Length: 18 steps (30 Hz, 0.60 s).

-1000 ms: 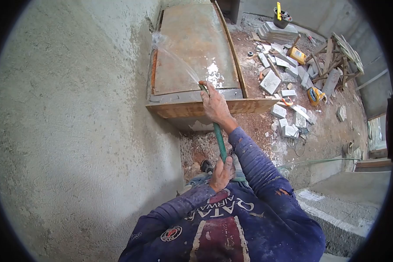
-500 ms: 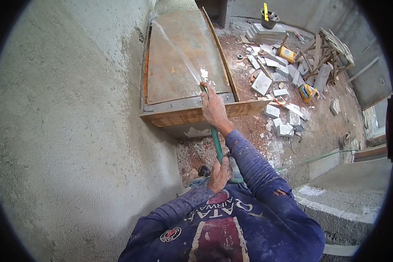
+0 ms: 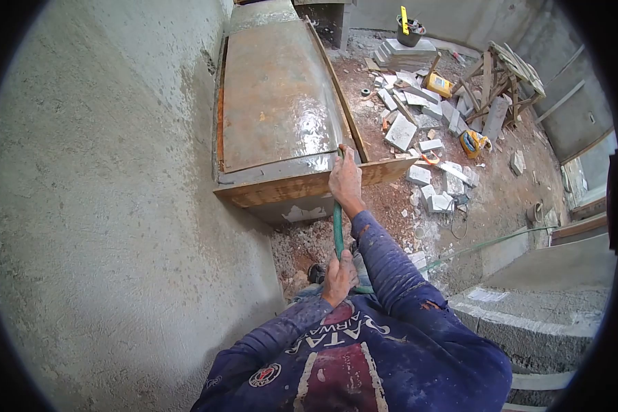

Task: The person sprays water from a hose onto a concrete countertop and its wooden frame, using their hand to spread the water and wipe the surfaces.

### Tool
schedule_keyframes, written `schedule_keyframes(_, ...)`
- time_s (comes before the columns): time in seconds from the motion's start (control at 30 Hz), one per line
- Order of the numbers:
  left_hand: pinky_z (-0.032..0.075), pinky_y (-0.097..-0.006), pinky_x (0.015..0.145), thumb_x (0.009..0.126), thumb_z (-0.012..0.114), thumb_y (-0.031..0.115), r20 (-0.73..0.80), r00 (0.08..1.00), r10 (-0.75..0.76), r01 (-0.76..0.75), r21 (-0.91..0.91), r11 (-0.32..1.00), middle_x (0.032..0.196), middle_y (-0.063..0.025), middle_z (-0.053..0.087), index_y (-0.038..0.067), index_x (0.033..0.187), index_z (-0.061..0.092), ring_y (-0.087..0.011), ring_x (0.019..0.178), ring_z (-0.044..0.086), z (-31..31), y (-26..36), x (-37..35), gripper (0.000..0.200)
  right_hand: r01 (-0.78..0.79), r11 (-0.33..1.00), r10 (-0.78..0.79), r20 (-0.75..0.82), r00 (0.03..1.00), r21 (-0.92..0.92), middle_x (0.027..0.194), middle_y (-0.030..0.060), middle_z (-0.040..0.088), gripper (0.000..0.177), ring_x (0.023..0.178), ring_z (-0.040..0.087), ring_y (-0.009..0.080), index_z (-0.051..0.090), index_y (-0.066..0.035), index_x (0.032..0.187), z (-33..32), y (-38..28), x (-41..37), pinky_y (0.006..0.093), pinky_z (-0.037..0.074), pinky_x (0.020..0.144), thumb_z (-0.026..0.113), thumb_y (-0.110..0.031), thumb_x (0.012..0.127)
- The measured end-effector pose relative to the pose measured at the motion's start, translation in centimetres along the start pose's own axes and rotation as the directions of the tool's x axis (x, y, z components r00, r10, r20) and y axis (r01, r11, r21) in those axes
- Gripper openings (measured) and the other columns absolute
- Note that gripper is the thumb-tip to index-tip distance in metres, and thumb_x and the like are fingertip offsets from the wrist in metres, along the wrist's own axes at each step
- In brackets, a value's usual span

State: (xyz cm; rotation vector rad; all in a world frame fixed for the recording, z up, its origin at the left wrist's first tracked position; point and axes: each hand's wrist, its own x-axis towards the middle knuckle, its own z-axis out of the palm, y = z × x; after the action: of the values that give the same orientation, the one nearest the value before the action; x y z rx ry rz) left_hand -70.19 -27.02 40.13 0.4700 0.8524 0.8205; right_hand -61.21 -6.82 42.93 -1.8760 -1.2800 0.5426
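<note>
My right hand (image 3: 347, 182) is closed round the end of a green hose (image 3: 338, 230), with its fingertips at the nozzle end, over the near edge of a large slab (image 3: 268, 89). Lower down, by my chest, my left hand (image 3: 339, 278) grips the same hose. The slab's surface looks wet and shiny near the hose end. A wooden board (image 3: 288, 188) runs along the slab's near side, and a thin wooden strip (image 3: 336, 86) along its right side.
A rough plastered wall (image 3: 103, 206) rises on the left. Broken blocks (image 3: 401, 132), a yellow container (image 3: 439, 84), a saw (image 3: 453, 170), a bucket (image 3: 410, 34) and a wooden stand (image 3: 491, 79) are on the floor to the right. Concrete steps (image 3: 522, 336) lie at the lower right.
My right hand has lowered and moved right with the hose end. The long water jet across the slab no longer shows, and the wet shine has spread. The view has shifted slightly.
</note>
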Motion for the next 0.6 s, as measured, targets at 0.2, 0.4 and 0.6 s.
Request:
schedule_keyframes(0.2, 0.029, -0.0226, 0.043, 0.099, 0.049, 0.048, -0.026, 0.999, 0.026, -0.027, -0.037, 0.999, 0.061, 0.0066, 0.033, 0.015, 0.094, 0.039, -0.0051, 0.047, 0.034, 0.4, 0.5, 0.2, 0.034, -0.016, 0.995, 0.008, 0.083, 0.996, 0.099, 0.117, 0.022, 0.059, 0.034, 0.097, 0.06, 0.0441, 0.044, -0.008, 0.131, -0.5, -1.8, 0.2, 0.0514, 0.043, 0.084, 0.043, -0.018, 0.099)
schedule_keyframes(0.4, 0.032, -0.0226, 0.043, 0.1, 0.048, 0.045, 0.041, 0.999, 0.012, -0.01, -0.038, 0.999, 0.062, 0.0055, 0.039, 0.015, 0.096, 0.039, -0.006, 0.047, 0.038, 0.4, 0.4, 1.0, 0.031, 0.221, 0.969, -0.236, 0.149, 0.96, 0.108, 0.102, 0.029, 0.062, 0.035, 0.088, 0.06, 0.049, 0.041, -0.009, 0.133, 0.8, -2.3, 0.9, 0.0551, 0.043, 0.079, 0.043, -0.015, 0.098)
schedule_keyframes(0.6, 0.034, -0.0231, 0.044, 0.101, 0.048, 0.043, 0.002, 1.0, 0.025, -0.025, -0.051, 0.998, 0.063, 0.0052, 0.041, 0.014, 0.096, 0.04, -0.0063, 0.048, 0.04, 0.9, 0.6, 1.6, 0.03, 0.168, 0.975, -0.205, 0.304, 0.93, 0.144, 0.113, 0.0289, 0.058, 0.035, 0.098, 0.058, 0.0484, 0.041, -0.008, 0.133, 0.3, -3.5, 1.3, 0.0546, 0.043, 0.085, 0.041, -0.015, 0.099)
